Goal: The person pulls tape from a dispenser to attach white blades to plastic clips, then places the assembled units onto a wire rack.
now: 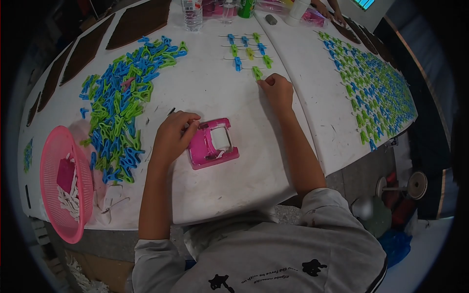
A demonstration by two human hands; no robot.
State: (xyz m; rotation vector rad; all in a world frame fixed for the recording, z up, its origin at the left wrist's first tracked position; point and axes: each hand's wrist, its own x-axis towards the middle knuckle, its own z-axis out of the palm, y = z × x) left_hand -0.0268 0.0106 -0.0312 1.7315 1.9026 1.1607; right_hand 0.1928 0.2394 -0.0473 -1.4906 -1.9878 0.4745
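Observation:
My right hand [277, 94] pinches the lower end of a green clothespin [257, 73] on the white table. Just beyond it, blue and green clothespins [245, 41] lie in short rows with thin dark strands across them. My left hand [177, 133] rests at the left edge of a pink holder [199, 149] with a white block [220, 138] in it. Its fingers are bent and close together; whether something small is between them is hidden. Left of that hand spreads a large heap of blue and green clothespins [117, 105].
A pink basket [86, 195] with white scraps stands at the left edge. Many clothespins [376, 97] lie in rows on the right. Brown strips [139, 23], a clear bottle [192, 17] and a green can [246, 8] are at the back, near another person's hands [332, 10].

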